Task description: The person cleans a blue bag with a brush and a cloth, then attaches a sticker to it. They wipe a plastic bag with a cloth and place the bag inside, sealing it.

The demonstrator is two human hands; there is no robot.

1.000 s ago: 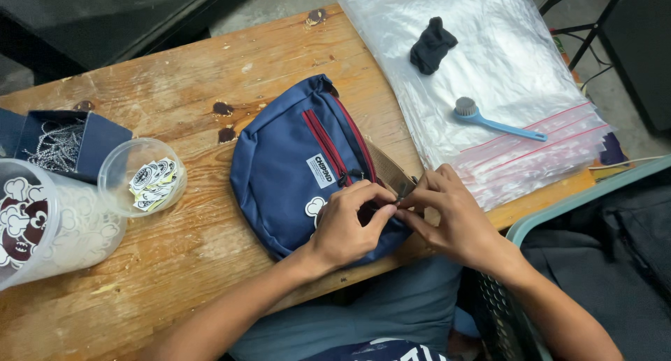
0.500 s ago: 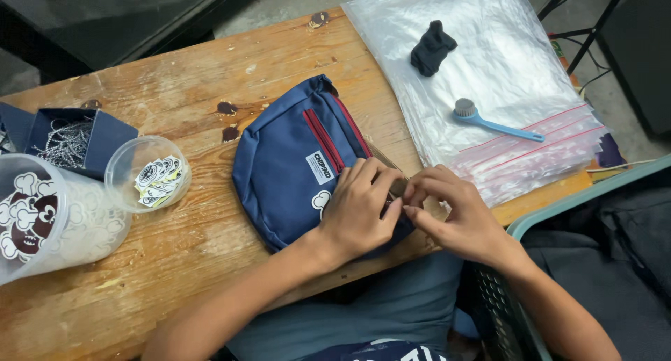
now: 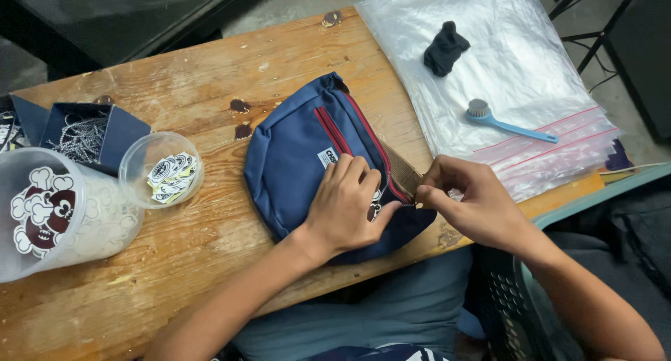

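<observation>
Now logged, vs. prior views:
L hand point(image 3: 344, 208): lay flat, pressing blue pouch point(image 3: 307, 151) under palm.
R hand point(image 3: 470, 201): shifted right off L hand, pinched zip pull point(image 3: 417, 203).
Meaning: zip prob. mid-travel.
Brush point(image 3: 509, 125): beyond R hand, untouched.

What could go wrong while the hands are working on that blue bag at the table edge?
The blue bag overhangs the wooden table edge, so it might slip off if the left hand lifts. The right hand pinches something small at the red zipper; fingers could perhaps get nipped. The small cup of stickers sits near the left arm and may get knocked.
</observation>
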